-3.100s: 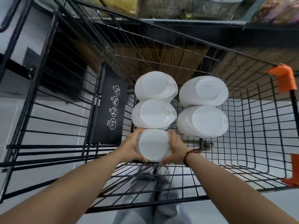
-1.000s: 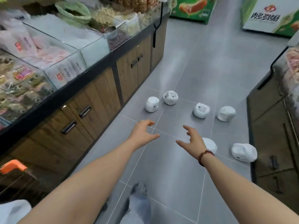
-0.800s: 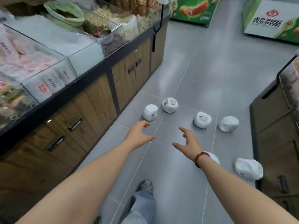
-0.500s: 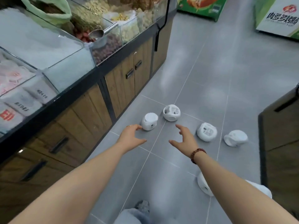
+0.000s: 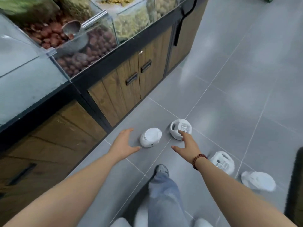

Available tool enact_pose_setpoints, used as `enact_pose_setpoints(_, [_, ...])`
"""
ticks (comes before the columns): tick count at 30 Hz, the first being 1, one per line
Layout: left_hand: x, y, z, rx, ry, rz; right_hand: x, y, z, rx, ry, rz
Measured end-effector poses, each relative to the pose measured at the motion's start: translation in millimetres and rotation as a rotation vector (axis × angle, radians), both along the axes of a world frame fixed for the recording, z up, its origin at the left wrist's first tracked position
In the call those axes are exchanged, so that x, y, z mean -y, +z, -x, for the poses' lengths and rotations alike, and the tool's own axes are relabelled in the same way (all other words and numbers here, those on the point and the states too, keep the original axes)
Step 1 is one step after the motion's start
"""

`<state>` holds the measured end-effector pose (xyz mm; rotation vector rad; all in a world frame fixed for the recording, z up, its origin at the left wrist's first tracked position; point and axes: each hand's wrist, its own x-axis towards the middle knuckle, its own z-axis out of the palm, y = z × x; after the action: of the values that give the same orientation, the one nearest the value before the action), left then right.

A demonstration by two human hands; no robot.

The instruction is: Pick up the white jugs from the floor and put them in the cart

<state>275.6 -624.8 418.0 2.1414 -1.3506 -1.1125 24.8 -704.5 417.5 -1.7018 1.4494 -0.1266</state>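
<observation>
Head view: 4 white jugs lie on the grey tiled floor (image 5: 229, 95). The left jug (image 5: 150, 137) rests at the frame's centre with its blank round face turned up. The labelled jug (image 5: 182, 127) is just to its right and slightly higher in the frame, with a small gap between them. A third jug (image 5: 223, 163) lies at the lower right, partly behind the right forearm, and a fourth jug (image 5: 259, 180) is lower and further right.

The left hand (image 5: 125, 143) reaches out to the left of the left jug, fingers apart and holding nothing. Its thumb tip sits just beside that jug's lower left edge; contact cannot be told. The right hand (image 5: 186, 145), with a bead bracelet (image 5: 199, 161) at the wrist, is also spread and holds nothing. Its forefinger overlaps the lower edge of the labelled jug, and its thumb points left towards the gap below both jugs.

A wooden counter (image 5: 131, 82) with glass bins (image 5: 85, 46) fills the upper left. A jeans leg (image 5: 164, 194) and shoe (image 5: 161, 169) show at the bottom centre.
</observation>
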Motion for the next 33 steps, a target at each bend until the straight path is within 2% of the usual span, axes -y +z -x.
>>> enact_pose_setpoints(8, [88,-79,0,-0.031,0.139,-0.161,125,-79,3,-0.066,0.057,-0.136])
enact_pose_setpoints(15, [124,-205,4,-0.058,0.143,-0.230,169,-206,-10,-0.087,0.089,-0.259])
enact_pose_setpoints(24, [147,-388,3,-0.054,0.090,-0.180,209,-393,-32,-0.140,0.218,-0.317])
enact_pose_setpoints(33, [158,-523,-3,0.041,-0.042,0.013,228,-526,-52,-0.062,0.308,-0.177])
